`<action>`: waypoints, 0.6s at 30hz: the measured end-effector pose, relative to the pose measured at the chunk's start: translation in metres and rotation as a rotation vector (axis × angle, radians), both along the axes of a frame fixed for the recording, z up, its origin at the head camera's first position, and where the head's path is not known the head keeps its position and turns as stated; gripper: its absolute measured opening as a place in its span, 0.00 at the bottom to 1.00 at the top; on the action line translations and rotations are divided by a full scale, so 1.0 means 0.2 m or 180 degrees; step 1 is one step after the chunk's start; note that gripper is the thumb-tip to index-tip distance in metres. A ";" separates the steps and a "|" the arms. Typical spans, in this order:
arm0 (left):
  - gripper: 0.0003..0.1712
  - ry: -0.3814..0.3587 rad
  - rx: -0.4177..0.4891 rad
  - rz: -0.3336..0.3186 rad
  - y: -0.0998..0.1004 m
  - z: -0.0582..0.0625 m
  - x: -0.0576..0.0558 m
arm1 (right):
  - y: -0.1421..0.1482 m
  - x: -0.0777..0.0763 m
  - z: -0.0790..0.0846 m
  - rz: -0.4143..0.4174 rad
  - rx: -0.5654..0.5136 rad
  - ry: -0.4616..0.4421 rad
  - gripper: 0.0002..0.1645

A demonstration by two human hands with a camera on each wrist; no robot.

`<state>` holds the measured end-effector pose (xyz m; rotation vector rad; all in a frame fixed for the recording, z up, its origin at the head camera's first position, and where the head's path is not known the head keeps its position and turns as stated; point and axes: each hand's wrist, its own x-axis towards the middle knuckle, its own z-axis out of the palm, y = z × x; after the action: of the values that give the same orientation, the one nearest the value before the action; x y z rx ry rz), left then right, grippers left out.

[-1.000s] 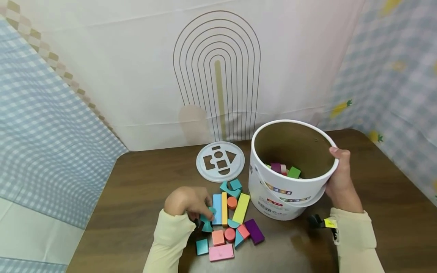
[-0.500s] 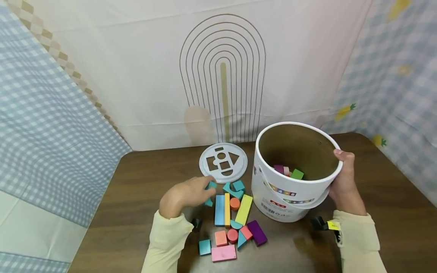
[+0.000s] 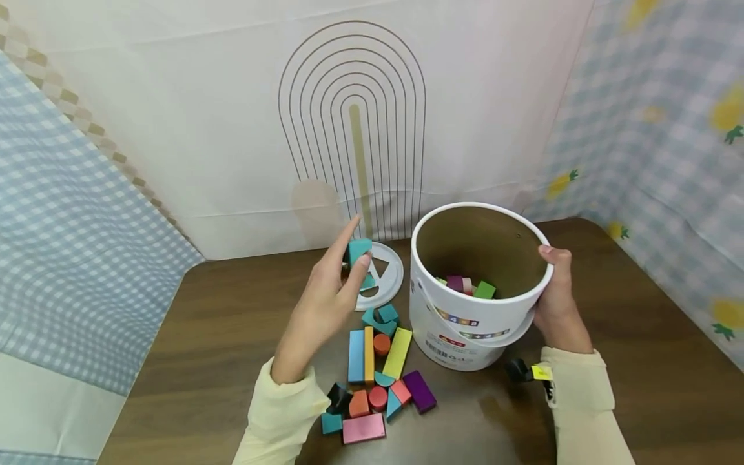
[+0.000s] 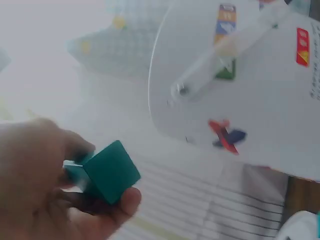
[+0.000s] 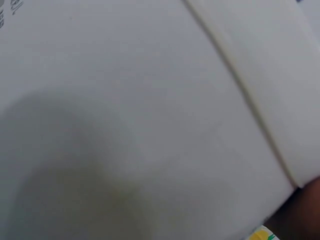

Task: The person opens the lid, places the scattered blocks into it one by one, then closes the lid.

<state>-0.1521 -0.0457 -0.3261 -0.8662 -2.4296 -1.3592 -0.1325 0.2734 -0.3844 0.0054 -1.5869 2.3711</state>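
In the head view my left hand point(image 3: 318, 300) is raised over the table and pinches a teal arch block point(image 3: 359, 248) between thumb and fingers. The left wrist view shows the square end of this teal block point(image 4: 112, 172) by the thumb tip; the fingers hide part of it. My right hand point(image 3: 559, 307) grips the right rim of a white bucket point(image 3: 427, 323), thumb over the edge. Inside the bucket lie several blocks, among them a green block point(image 3: 484, 290) and a purple block point(image 3: 455, 283). White bucket wall fills most of the right wrist view.
Loose blocks lie left of the bucket: a yellow block point(image 3: 398, 353), a blue block point(image 3: 356, 356), a purple block point(image 3: 419, 391), a pink block point(image 3: 363, 429) and several others. A pale lid with shape cutouts point(image 3: 395, 271) lies behind them, partly behind my left hand. Curtains surround the table point(image 3: 221, 336).
My left hand has lifted the teal arch block from beside the blue block and moved it up and away, over the lid. My right hand stays on the bucket rim.
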 end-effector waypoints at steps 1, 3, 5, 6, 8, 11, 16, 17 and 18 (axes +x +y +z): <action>0.33 0.0172 0.0053 -0.0045 0.02 0.03 0.00 | 0.00 -0.01 0.00 0.0012 0.0008 0.0001 0.25; 0.32 0.0579 0.0062 -0.0103 0.08 0.09 -0.01 | 0.00 -0.01 0.01 0.0027 0.0025 -0.0004 0.26; 0.29 0.0915 -0.0016 -0.0156 0.16 0.15 -0.03 | 0.00 -0.01 0.00 0.0009 0.0037 -0.0016 0.26; 0.27 0.1034 -0.0074 -0.0222 0.20 0.18 -0.04 | 0.00 -0.01 0.00 -0.0015 0.0049 -0.0027 0.25; 0.24 0.1120 -0.0197 -0.0411 0.29 0.21 -0.08 | 0.01 0.00 0.00 -0.0046 0.0059 -0.0031 0.25; 0.21 0.0836 -0.0340 -0.0822 0.41 0.23 -0.14 | 0.02 0.00 -0.01 -0.0054 0.0070 -0.0037 0.25; 0.18 0.0184 -0.1073 -0.1096 0.55 0.23 -0.26 | 0.00 0.00 0.00 0.0006 0.0050 -0.0008 0.26; 0.17 0.0151 -0.1330 -0.1081 0.57 0.23 -0.28 | 0.00 -0.01 0.00 0.0006 0.0054 0.0006 0.26; 0.17 0.0123 -0.1611 -0.1058 0.59 0.23 -0.30 | 0.00 -0.01 0.01 0.0015 0.0054 0.0029 0.26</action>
<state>-0.2116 0.0726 -0.2795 -1.4507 -2.7321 -0.7939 -0.1346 0.2731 -0.3829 0.0234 -1.6046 2.3576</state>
